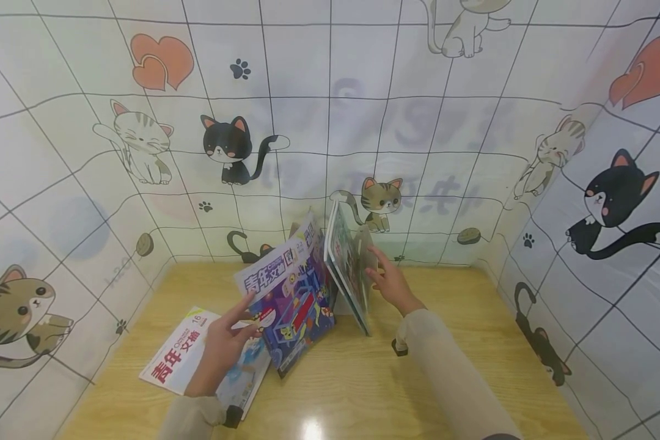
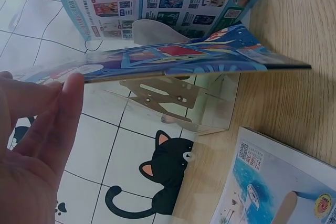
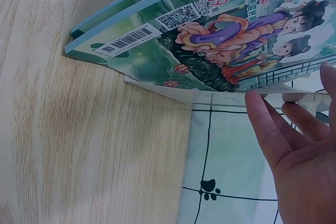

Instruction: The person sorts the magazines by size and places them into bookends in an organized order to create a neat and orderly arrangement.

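Note:
My left hand (image 1: 222, 345) pinches the left edge of a purple magazine (image 1: 294, 302), which leans tilted against a bookend (image 2: 173, 98). In the left wrist view this magazine shows almost edge-on, with the thumb and fingers at its edge. To its right, pale-blue-edged magazines (image 1: 343, 263) stand upright; one cover (image 3: 226, 45) has two drawn figures in robes. My right hand (image 1: 393, 281) touches the pale end plate (image 1: 367, 250) beside them, its fingers fairly straight. Part of that plate is hidden behind the magazines.
Another magazine (image 1: 173, 354), white with red lettering, lies flat on the wooden table (image 1: 429, 379) under my left forearm. A white cloth wall (image 1: 330, 122) printed with cats and grid lines encloses the back and both sides.

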Action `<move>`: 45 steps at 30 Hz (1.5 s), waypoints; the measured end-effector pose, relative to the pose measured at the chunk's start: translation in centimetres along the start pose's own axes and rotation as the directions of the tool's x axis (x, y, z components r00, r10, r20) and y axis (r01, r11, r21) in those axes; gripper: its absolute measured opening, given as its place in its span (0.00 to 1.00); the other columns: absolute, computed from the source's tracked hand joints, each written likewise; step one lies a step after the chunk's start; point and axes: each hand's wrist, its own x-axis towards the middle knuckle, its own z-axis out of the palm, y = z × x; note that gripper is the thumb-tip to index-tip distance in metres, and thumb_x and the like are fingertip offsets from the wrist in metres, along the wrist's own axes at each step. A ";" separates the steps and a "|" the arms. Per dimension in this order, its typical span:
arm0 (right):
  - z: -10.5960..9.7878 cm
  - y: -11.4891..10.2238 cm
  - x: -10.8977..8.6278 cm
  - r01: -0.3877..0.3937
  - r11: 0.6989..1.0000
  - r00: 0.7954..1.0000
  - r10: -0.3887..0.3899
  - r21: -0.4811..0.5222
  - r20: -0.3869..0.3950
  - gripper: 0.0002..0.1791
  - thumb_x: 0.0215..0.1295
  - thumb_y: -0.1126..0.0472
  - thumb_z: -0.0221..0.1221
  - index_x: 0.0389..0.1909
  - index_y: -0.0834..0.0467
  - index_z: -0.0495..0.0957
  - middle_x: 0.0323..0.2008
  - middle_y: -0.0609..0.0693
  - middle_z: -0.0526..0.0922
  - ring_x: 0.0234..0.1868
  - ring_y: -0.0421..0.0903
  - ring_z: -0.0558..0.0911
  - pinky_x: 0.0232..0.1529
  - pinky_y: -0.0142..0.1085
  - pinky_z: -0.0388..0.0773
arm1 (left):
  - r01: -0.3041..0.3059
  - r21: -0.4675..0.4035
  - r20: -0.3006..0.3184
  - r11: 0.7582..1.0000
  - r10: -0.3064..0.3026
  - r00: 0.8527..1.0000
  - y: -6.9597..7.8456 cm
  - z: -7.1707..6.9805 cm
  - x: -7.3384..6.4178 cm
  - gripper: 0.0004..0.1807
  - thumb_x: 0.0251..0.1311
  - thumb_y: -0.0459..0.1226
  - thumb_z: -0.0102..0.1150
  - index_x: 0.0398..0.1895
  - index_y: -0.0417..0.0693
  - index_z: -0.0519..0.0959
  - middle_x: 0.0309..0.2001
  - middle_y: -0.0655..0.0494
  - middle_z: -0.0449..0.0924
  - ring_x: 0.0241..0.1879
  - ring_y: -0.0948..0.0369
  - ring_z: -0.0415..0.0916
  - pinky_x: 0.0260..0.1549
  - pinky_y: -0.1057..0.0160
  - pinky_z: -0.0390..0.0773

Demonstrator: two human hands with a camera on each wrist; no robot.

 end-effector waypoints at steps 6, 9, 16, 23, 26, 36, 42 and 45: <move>-0.1 -0.2 -0.2 0.012 1.000 1.000 -0.012 0.001 -0.001 0.33 0.72 0.59 0.54 0.75 0.45 0.54 0.70 0.65 0.60 0.58 0.68 0.74 0.39 0.46 0.82 | -0.045 0.087 -0.020 0.995 0.047 0.999 -0.1 0.5 0.2 0.40 0.57 0.21 0.61 0.69 0.64 0.68 0.62 0.49 0.74 0.39 0.55 0.82 0.34 0.65 0.82; -0.1 -0.2 -0.2 0.016 1.000 1.000 -0.016 -0.001 -0.001 0.33 0.72 0.58 0.54 0.75 0.46 0.54 0.70 0.65 0.60 0.57 0.68 0.74 0.39 0.46 0.82 | -0.091 0.129 -0.039 0.987 0.097 0.995 -0.2 0.9 0.3 0.40 0.56 0.21 0.62 0.69 0.63 0.69 0.62 0.48 0.73 0.40 0.56 0.82 0.33 0.66 0.81; 0.0 -0.1 -0.1 0.018 1.000 1.000 -0.018 0.002 -0.008 0.33 0.72 0.60 0.54 0.75 0.49 0.54 0.70 0.65 0.60 0.58 0.67 0.73 0.38 0.46 0.82 | -0.169 0.162 -0.100 0.972 0.187 0.977 -0.4 2.0 0.8 0.41 0.54 0.20 0.63 0.69 0.61 0.69 0.60 0.50 0.76 0.41 0.57 0.81 0.33 0.67 0.81; 0.0 -0.1 -0.1 0.014 1.000 1.000 -0.014 0.007 -0.007 0.33 0.73 0.61 0.54 0.75 0.48 0.54 0.69 0.66 0.60 0.58 0.67 0.74 0.39 0.48 0.82 | -0.263 0.168 -0.128 0.950 0.285 0.950 0.4 2.9 1.6 0.41 0.53 0.19 0.63 0.69 0.58 0.69 0.58 0.48 0.77 0.38 0.54 0.82 0.31 0.67 0.81; 0.0 -0.1 -0.1 0.013 1.000 1.000 -0.013 0.009 -0.006 0.33 0.73 0.61 0.54 0.75 0.47 0.54 0.69 0.66 0.60 0.57 0.67 0.74 0.39 0.47 0.82 | -0.295 0.173 -0.136 0.940 0.319 0.938 0.8 3.2 2.1 0.41 0.52 0.18 0.64 0.69 0.54 0.70 0.56 0.46 0.79 0.36 0.53 0.82 0.30 0.67 0.81; 0.1 0.0 0.0 0.016 1.000 1.000 -0.016 0.007 -0.003 0.32 0.73 0.58 0.53 0.75 0.45 0.54 0.69 0.68 0.60 0.60 0.67 0.72 0.39 0.47 0.82 | -0.264 0.159 -0.140 0.951 0.286 0.948 1.5 4.0 3.1 0.41 0.54 0.19 0.62 0.70 0.58 0.69 0.60 0.52 0.77 0.40 0.57 0.81 0.33 0.65 0.82; 0.1 0.0 -0.1 0.020 1.000 1.000 -0.020 0.010 -0.006 0.32 0.74 0.56 0.53 0.75 0.46 0.54 0.69 0.67 0.61 0.59 0.67 0.73 0.40 0.49 0.81 | -0.290 0.131 -0.160 0.948 0.309 0.937 1.0 4.3 3.5 0.41 0.52 0.17 0.63 0.69 0.55 0.70 0.53 0.48 0.80 0.38 0.55 0.81 0.32 0.64 0.82; 0.1 0.1 -0.2 0.019 1.000 1.000 -0.019 0.012 -0.001 0.33 0.74 0.55 0.53 0.75 0.46 0.53 0.69 0.65 0.61 0.59 0.66 0.73 0.41 0.49 0.81 | -0.301 0.114 -0.167 0.947 0.317 0.934 0.9 4.6 3.7 0.41 0.50 0.16 0.63 0.68 0.52 0.70 0.54 0.46 0.80 0.37 0.53 0.81 0.31 0.62 0.82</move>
